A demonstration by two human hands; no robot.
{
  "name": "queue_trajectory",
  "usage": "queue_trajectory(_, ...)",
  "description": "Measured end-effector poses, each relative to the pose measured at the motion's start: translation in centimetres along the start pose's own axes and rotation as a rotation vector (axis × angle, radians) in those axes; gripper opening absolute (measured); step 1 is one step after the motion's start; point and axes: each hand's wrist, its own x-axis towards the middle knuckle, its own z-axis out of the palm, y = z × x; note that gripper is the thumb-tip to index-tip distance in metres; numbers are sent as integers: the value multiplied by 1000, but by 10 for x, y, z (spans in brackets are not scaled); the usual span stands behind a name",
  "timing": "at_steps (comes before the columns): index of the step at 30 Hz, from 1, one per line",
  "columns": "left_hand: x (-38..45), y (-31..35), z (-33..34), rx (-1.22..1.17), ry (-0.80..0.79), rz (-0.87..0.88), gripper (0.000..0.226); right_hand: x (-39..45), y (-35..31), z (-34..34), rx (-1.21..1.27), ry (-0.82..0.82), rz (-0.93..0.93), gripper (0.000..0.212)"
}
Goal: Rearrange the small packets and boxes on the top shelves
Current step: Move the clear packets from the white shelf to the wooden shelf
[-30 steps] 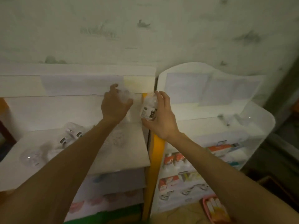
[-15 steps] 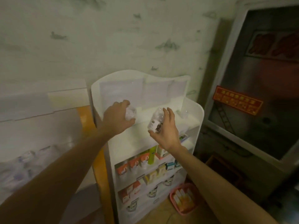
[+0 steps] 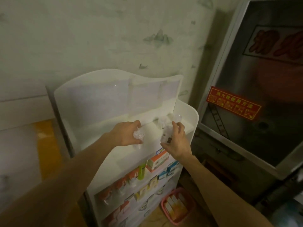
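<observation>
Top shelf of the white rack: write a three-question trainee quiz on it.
1. True or false: both hands hold something over the top shelf.
2. The right hand holds: A) an orange box B) a clear packet with dark bits C) nothing.
3. What colour is the basket on the floor beside the rack?

Key: 1 true, the left hand grips a crumpled clear packet; 2 B, the speckled packet; 3 pink.

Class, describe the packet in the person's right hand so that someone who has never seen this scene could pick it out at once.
Find the white shelf unit against the pale wall, and look at its top shelf. Two hands reach over it; the right hand holds a clear packet upright. Unlike the crumpled clear packet in the left hand, it shows dark bits near its bottom.
</observation>
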Motion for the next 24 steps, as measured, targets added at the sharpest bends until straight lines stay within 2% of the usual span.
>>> queue_trajectory(5,46,-20,20,-79,-46,-59,67,14,26,26,-44,-50,72,107)
queue_trajectory(12,109,-22,58,-48,-93,-49,69,55,65,41,-49,39,187,101)
queue_trajectory(19,180,-11,104,-47,-121,-115,96,111,123,63,-11,0,221,101)
queue_trajectory(24,231,-2,119,-40,-129,-160,97,166,165,79,43,-59,190,99)
